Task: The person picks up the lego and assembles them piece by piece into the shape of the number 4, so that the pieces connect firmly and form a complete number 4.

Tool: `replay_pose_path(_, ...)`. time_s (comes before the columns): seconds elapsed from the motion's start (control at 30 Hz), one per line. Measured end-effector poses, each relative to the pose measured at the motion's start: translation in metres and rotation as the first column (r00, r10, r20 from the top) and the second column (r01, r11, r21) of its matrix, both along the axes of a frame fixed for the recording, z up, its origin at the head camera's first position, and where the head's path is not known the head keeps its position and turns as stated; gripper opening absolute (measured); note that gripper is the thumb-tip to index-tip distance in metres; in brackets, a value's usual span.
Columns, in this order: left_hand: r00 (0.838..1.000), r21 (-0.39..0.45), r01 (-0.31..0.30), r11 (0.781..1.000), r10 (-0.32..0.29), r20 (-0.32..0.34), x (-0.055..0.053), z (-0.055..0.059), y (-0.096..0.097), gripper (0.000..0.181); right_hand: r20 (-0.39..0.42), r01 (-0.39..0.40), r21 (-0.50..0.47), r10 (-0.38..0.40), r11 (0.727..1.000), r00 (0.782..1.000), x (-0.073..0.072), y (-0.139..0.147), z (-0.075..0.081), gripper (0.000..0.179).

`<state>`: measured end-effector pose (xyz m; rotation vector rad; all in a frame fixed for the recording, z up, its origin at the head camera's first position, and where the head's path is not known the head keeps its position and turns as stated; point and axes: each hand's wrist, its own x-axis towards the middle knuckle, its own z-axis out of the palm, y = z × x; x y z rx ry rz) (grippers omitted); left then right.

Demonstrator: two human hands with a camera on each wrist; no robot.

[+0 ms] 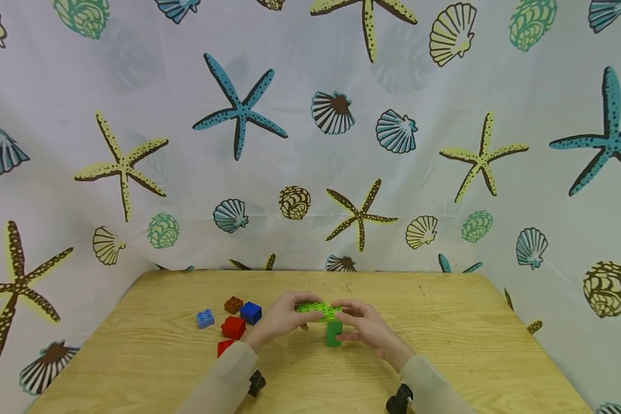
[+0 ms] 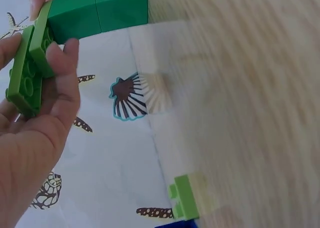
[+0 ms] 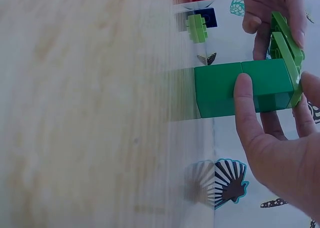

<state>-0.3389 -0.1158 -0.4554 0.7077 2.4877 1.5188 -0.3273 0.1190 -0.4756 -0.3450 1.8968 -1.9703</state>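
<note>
Two dark green toy building bricks (image 3: 220, 91) are stacked upright on the table. A flat light green brick (image 2: 42, 43) lies across the top of the stack and juts out to the left. My left hand (image 1: 282, 316) pinches a second flat light green brick (image 2: 21, 86) over that jutting end, slightly tilted against it. My right hand (image 1: 370, 330) grips the dark green stack from the right, one finger lying along its side in the right wrist view. Other fingers of this hand touch the light green top.
Left of my left hand lie a light blue brick (image 1: 204, 319), a brown brick (image 1: 233, 305), a dark blue brick (image 1: 250, 313) and red bricks (image 1: 233, 328). A small light green brick (image 3: 197, 28) stands near the dark blue one. A patterned curtain (image 1: 290, 172) surrounds the wooden table (image 1: 471, 345).
</note>
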Motion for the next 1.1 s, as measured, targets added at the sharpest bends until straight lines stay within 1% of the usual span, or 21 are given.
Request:
replay_pose_path(0.1,0.999,0.085,0.015,0.996,-0.018,0.039,0.0012,-0.0016,0.0014,0.036,-0.002,0.0,0.001,0.0,1.0,1.0,0.0,-0.0001,-0.0006,0.047)
replay_pose_path(0.23,0.994,0.169,0.001,0.986,-0.019,0.104,0.001,-0.0039,0.0014,0.036,-0.001,-0.003,-0.001,0.003,1.0,1.0,-0.001,-0.0003,-0.002,0.05)
replay_pose_path(0.27,0.992,0.183,-0.01,0.983,-0.013,0.124,0.0008,-0.0045,0.0014,0.037,0.0,-0.003,-0.003,0.003,1.0,1.0,-0.0014,-0.0003,-0.0023,0.052)
replay_pose_path(0.3,0.991,0.191,-0.015,0.981,-0.01,0.13,0.0007,-0.005,0.0013,0.038,-0.002,-0.003,-0.005,0.003,1.0,1.0,-0.0018,-0.0004,-0.0024,0.053)
replay_pose_path(0.33,0.99,0.194,-0.026,0.981,-0.001,0.139,0.0005,-0.0053,0.0014,0.038,-0.002,-0.003,-0.008,0.003,1.0,1.0,-0.0022,-0.0004,-0.0025,0.053)
replay_pose_path(0.53,0.989,0.183,-0.071,0.981,0.045,0.144,0.0007,-0.0058,0.003,0.039,-0.001,0.004,-0.011,-0.004,1.0,1.0,-0.0035,0.0,-0.0034,0.055)
replay_pose_path(0.73,0.987,0.175,-0.09,0.98,0.064,0.148,0.0004,-0.0033,0.0047,0.038,-0.005,0.006,-0.009,-0.006,1.0,1.0,-0.0038,-0.0002,-0.0021,0.054)
replay_pose_path(0.87,0.989,0.167,-0.084,0.982,0.062,0.134,-0.0014,-0.0001,0.0057,0.035,-0.009,0.019,-0.009,-0.019,1.0,1.0,-0.0045,-0.0007,-0.0012,0.05)
replay_pose_path(1.0,0.992,0.164,-0.067,0.984,0.048,0.12,-0.0019,0.0017,0.0057,0.031,0.003,0.022,-0.013,-0.022,1.0,1.0,-0.0044,-0.0013,-0.0023,0.051)
replay_pose_path(1.1,0.992,0.157,-0.054,0.986,0.035,0.124,-0.001,0.0036,0.0057,0.03,0.004,0.022,-0.014,-0.022,1.0,1.0,-0.0034,-0.0014,-0.0023,0.052)
